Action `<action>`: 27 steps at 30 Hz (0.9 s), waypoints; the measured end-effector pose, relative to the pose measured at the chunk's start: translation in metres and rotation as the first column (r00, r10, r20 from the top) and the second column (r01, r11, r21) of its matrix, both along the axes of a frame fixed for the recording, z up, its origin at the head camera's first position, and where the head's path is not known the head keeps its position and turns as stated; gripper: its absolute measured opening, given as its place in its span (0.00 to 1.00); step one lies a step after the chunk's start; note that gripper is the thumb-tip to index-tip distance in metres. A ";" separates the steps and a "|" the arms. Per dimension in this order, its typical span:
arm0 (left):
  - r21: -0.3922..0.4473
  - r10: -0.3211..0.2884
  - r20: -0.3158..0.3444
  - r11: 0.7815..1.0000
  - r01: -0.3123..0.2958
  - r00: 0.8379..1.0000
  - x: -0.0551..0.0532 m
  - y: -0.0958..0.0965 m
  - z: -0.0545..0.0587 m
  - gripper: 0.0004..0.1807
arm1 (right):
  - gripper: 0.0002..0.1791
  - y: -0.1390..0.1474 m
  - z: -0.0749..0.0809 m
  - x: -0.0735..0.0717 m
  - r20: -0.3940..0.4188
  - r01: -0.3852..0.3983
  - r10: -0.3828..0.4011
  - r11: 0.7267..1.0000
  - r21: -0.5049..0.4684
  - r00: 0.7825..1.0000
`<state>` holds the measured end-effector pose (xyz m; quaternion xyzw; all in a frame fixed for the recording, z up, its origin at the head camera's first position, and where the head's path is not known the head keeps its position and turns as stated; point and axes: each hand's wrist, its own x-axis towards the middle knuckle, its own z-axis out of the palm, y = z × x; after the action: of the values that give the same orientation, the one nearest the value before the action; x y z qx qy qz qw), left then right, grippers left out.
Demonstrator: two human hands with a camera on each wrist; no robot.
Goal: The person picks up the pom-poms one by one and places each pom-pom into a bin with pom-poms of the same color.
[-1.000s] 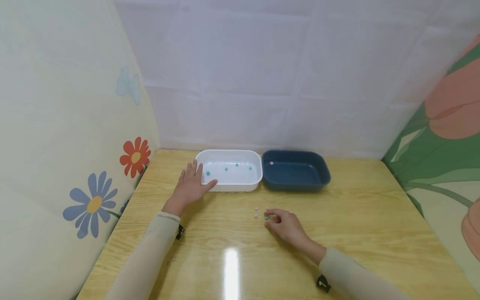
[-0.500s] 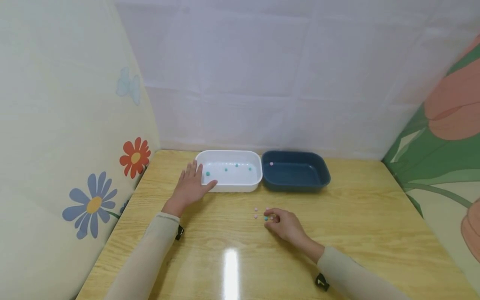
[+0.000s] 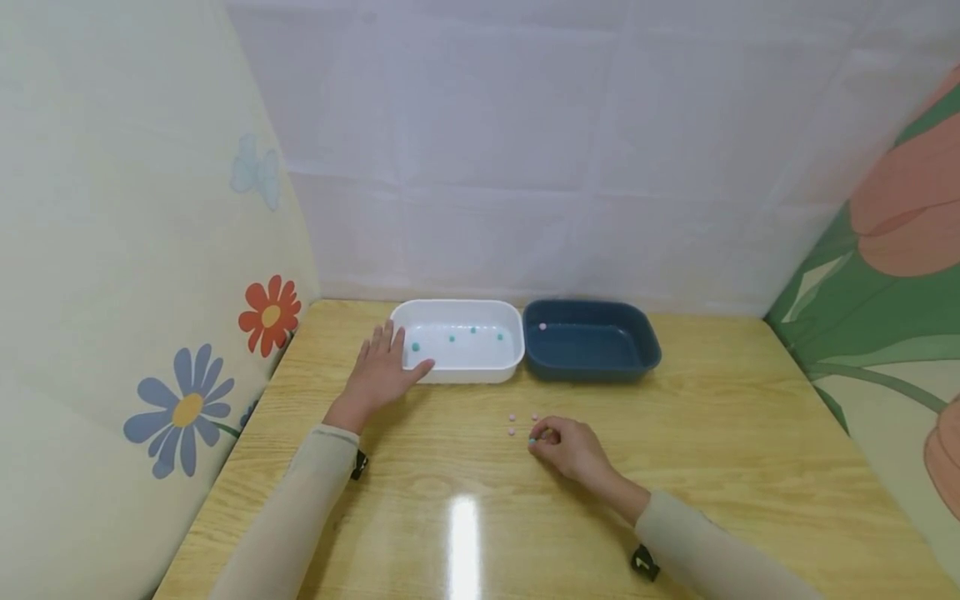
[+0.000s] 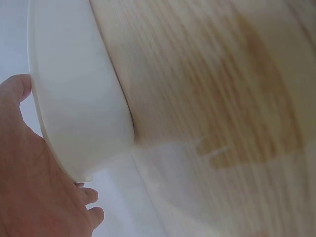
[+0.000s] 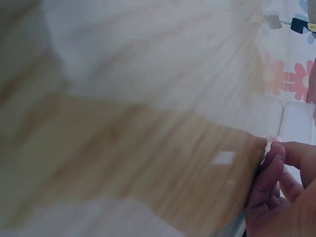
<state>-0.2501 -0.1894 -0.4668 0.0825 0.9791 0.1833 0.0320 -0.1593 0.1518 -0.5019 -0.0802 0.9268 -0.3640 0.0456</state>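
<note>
My right hand [image 3: 573, 450] pinches a small teal ball [image 3: 532, 441] between thumb and fingertips, low over the wooden table; only a sliver of the ball shows. In the right wrist view the fingers of that hand [image 5: 274, 182] are curled in close to the tabletop. Small pink balls, one of them a pink ball [image 3: 512, 417], lie just left of and behind the fingertips. My left hand [image 3: 381, 373] rests on the left end of the white tray [image 3: 465, 376], fingers spread and thumb over the front rim. Inside that tray lie several teal balls, including a teal ball [image 3: 416, 347].
Right beside the white tray stands a dark blue tray [image 3: 592, 371] with one pink ball [image 3: 543, 327] in it. Both sit near the back edge of the wooden table [image 3: 390, 517], before a white cloth backdrop [image 3: 480, 167]. Flower-printed panels border both sides.
The right thumb and fingertips have closed in on the teal ball, which sat uncovered between them before. My left hand and both trays stay where they were.
</note>
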 end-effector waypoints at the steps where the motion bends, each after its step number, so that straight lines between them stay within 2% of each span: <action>1: -0.001 0.000 0.000 1.000 0.000 1.000 0.000 0.000 0.000 0.60 | 0.05 0.000 0.000 0.000 0.002 0.001 -0.001 1.000 -0.001 1.000; 12: -0.001 0.004 0.000 1.000 -0.004 1.000 -0.001 0.000 0.000 0.59 | 0.06 0.001 0.003 0.001 0.016 -0.007 0.008 0.998 -0.067 1.000; 22: 0.009 0.004 0.002 1.000 -0.004 1.000 0.000 0.000 0.002 0.59 | 0.06 -0.003 0.012 -0.002 0.101 -0.005 0.022 0.987 -0.159 0.995; 27: 0.010 0.003 0.004 1.000 -0.003 1.000 0.001 0.001 0.002 0.58 | 0.06 -0.005 0.018 -0.005 0.088 0.000 0.012 0.991 -0.136 0.996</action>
<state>-0.2491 -0.1888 -0.4645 0.0810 0.9782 0.1884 0.0331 -0.1648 0.1465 -0.4835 -0.0698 0.8967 -0.4292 0.0821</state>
